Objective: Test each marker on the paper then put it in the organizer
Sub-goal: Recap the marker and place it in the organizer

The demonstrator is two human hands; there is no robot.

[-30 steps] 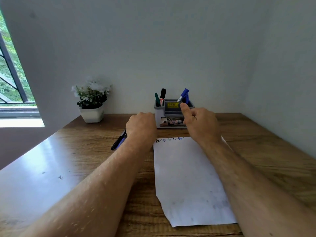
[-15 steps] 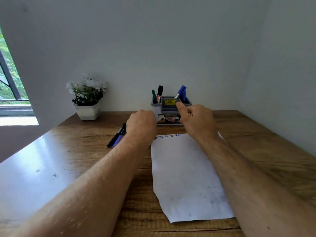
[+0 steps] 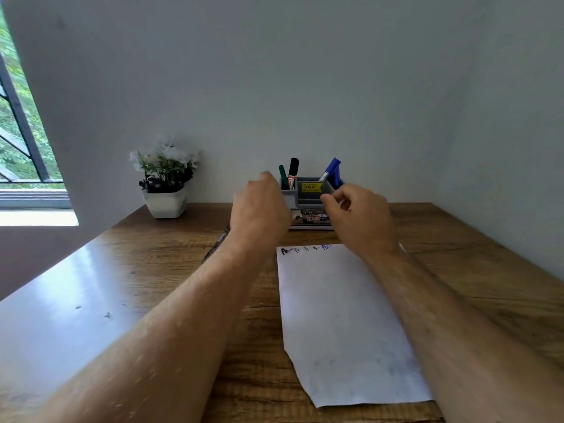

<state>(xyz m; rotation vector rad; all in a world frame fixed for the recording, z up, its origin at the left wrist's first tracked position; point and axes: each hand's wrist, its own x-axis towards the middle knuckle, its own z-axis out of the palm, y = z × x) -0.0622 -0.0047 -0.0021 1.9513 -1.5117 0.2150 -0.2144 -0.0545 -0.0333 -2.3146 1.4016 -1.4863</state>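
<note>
- Markers first: I see a green marker [image 3: 282, 176] and a black marker [image 3: 293, 172] upright in the organizer [image 3: 309, 198], in its far-left compartment, and two blue markers [image 3: 331, 169] leaning in the far-right one.
- Organizer sits at the far middle of the table [image 3: 152, 270], close to the wall, with a yellow sticker [image 3: 311, 187] on its centre section.
- Paper [image 3: 341, 319] lies on the table just near of the organizer, with a row of small scribbles [image 3: 305, 249] along its far edge.
- Left hand [image 3: 259, 209] is raised in front of the organizer's left side, back toward me, fingers curled; whether its grip holds anything, I cannot tell.
- Right hand [image 3: 360, 218] hovers at the organizer's right front, thumb and forefinger loosely pinched with a gap between, nothing visibly in the grip.
- One dark marker [image 3: 221, 241] peeks out on the table by the left wrist, mostly hidden.
- Potted plant [image 3: 166, 181] with white flowers stands far left, well apart from the organizer.
</note>
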